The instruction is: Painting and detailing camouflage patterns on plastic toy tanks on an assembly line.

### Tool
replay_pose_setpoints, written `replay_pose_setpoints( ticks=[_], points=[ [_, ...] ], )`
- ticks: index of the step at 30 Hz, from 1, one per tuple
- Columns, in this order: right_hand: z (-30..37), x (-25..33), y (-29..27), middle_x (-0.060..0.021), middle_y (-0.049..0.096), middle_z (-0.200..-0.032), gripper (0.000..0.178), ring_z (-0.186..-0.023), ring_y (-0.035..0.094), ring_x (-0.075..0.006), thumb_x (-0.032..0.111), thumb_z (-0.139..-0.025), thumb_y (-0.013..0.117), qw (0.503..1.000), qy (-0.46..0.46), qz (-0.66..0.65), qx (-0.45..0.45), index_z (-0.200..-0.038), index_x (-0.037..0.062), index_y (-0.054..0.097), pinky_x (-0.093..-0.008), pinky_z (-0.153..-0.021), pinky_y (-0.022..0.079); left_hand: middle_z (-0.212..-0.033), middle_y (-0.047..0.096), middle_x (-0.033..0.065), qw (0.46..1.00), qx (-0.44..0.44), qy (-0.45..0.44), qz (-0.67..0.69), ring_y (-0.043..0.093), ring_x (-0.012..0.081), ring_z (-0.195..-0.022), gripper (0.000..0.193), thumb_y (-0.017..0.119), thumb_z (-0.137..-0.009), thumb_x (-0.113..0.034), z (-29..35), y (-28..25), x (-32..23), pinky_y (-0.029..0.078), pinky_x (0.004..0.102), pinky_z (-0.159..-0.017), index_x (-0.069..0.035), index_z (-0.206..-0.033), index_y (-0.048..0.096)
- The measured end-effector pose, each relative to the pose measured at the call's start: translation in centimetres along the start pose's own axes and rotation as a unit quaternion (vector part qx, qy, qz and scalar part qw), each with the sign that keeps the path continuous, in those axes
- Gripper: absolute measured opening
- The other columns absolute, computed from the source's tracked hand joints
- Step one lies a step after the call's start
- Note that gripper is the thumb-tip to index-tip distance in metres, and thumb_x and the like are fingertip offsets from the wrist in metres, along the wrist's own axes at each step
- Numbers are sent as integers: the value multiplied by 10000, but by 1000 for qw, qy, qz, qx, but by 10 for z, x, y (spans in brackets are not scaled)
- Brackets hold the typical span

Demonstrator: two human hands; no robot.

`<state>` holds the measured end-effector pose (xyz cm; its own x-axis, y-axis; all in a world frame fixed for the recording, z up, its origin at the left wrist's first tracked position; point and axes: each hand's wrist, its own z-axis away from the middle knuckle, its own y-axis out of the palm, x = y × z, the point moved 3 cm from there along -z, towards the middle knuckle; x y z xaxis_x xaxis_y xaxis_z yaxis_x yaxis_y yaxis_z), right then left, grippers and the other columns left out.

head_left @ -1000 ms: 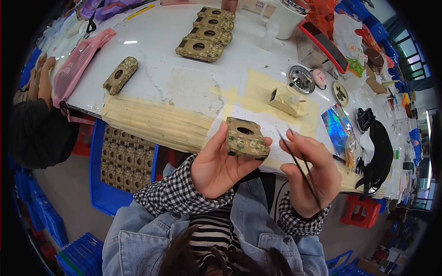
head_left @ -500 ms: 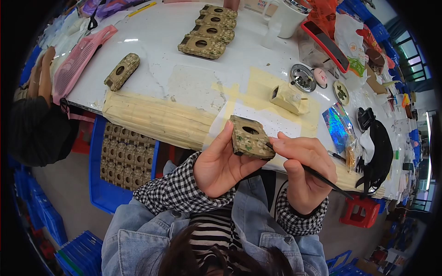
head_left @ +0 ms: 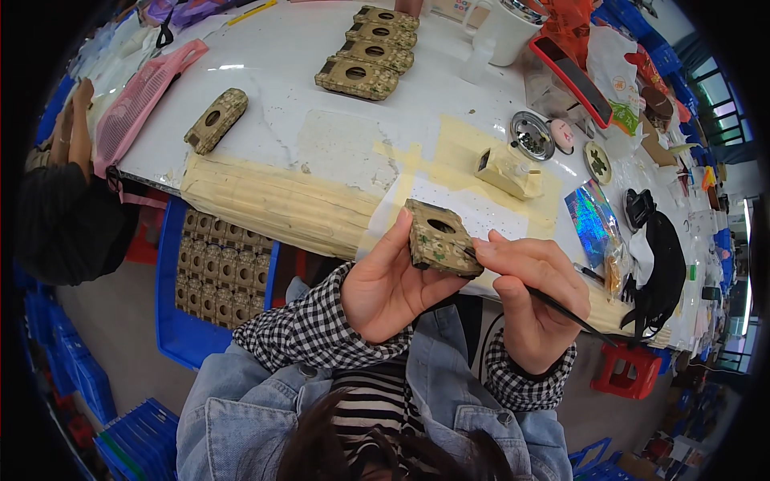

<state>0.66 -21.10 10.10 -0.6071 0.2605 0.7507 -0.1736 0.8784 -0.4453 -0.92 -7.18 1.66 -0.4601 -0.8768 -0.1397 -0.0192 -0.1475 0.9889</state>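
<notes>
My left hand (head_left: pixel 377 293) is closed around the edges of a camouflage-patterned toy tank hull (head_left: pixel 437 248) with a round hole in its top. The hull is tilted above the table's near edge. In my right hand (head_left: pixel 539 280) a slim black pen-like tool (head_left: pixel 560 309) is pinched between thumb and fingers. Its front end meets the hull's right side, where my fingertips partly hide it; whether it is a brush or tweezers I cannot tell. A similar hull (head_left: pixel 215 122) lies alone to the left, and a row of several more hulls (head_left: pixel 357 76) stands at the back.
A white sheet (head_left: pixel 425 196) and a tape-covered block (head_left: pixel 509 170) lie beyond my hands. Farther right are a round metal dish (head_left: pixel 532 135), a red-cased phone (head_left: pixel 569 80) and a white mug (head_left: pixel 505 36). A blue crate (head_left: pixel 168 321) holds more hulls at lower left. Another person's arm (head_left: pixel 80 132) shows at far left.
The whole view has shifted slightly, moving the table things a little to the right. Both hands keep their hold, and the hull's tilt differs only slightly.
</notes>
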Motion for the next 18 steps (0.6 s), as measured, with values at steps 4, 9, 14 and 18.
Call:
replay_pose_setpoints(
  ticks=[4,9,14,18],
  points=[
    [0,-1,1,-128,660,-915,196,-864,636,-230,48,-769,692,1000,-2,-2,2,-947,-27,659,-357,-827,512,-1309,451,128,1000,-2,-4,9,469,208,-1207,519,228,-989,-417,1,-1,0,403,363,-1035,-58,-1359,286],
    [0,-1,1,-124,660,-913,196,-861,636,-231,50,-765,695,1000,-2,-4,1,-944,-23,660,-356,-826,512,-1316,444,127,1000,7,-3,14,471,206,-1204,521,227,-988,-421,1,-1,0,405,359,-1034,-59,-1359,286],
    [-1,-1,2,-124,659,-904,195,-852,637,-233,50,-763,696,1000,-5,0,2,-942,-20,662,-358,-824,516,-1313,443,132,1000,1,-2,4,473,210,-1201,522,222,-988,-419,1,-1,-1,406,360,-1037,-54,-1356,282],
    [-1,-1,2,-127,658,-901,197,-846,638,-232,49,-761,698,1000,-6,9,2,-942,-20,663,-359,-818,522,-1309,444,138,1000,2,0,4,470,215,-1205,521,218,-989,-416,0,-1,-1,405,363,-1038,-51,-1355,281]
  ],
)
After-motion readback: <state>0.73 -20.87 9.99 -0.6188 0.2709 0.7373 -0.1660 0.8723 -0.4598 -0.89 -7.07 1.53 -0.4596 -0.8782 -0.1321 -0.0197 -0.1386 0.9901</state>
